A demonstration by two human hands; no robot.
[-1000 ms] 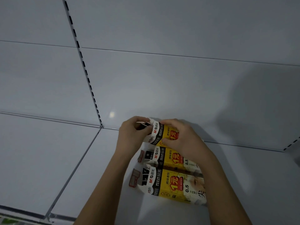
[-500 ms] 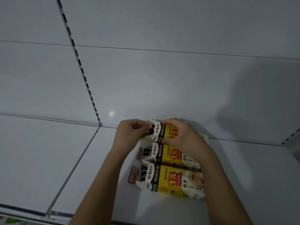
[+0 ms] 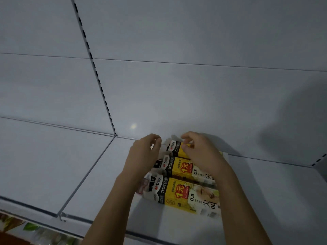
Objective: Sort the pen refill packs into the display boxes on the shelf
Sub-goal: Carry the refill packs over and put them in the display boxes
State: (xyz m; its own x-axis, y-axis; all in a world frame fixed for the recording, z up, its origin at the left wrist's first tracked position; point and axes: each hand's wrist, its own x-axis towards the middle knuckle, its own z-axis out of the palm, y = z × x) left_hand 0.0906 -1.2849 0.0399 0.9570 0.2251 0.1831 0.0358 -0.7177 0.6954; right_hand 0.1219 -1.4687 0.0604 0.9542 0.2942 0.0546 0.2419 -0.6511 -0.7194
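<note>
Three display boxes lie in a row on the white shelf [image 3: 177, 225], printed yellow, black and white; the front box [image 3: 184, 193] is nearest the shelf's front edge, the middle box [image 3: 182, 167] lies just behind it and touching it, and the rear box [image 3: 175, 148] sits behind that, close to the back panel [image 3: 194, 94]; no loose refill pack can be made out outside the boxes; two hands and two bare forearms are in view.

The left hand [image 3: 143, 152] is beside the rear box's left end, fingers curled with the tips drawn near the thumb, a narrow pinch; whether it grips the white flap there or anything else cannot be told; its forearm crosses the left ends of the middle and front boxes. The right hand [image 3: 200, 152] hovers over the rear box, palm down, fingers bent and loosely spread, thumb touching the yellow face; it does not clearly clasp the box.

Left of the rear box a slotted upright [image 3: 96, 80] runs down the back panel to the shelf seam; the panels are plain grey-white under dim light, with a dark shadow to the right of the boxes; below the shelf's front edge a strip of coloured goods [image 3: 35, 230] shows, too blurred to identify.
</note>
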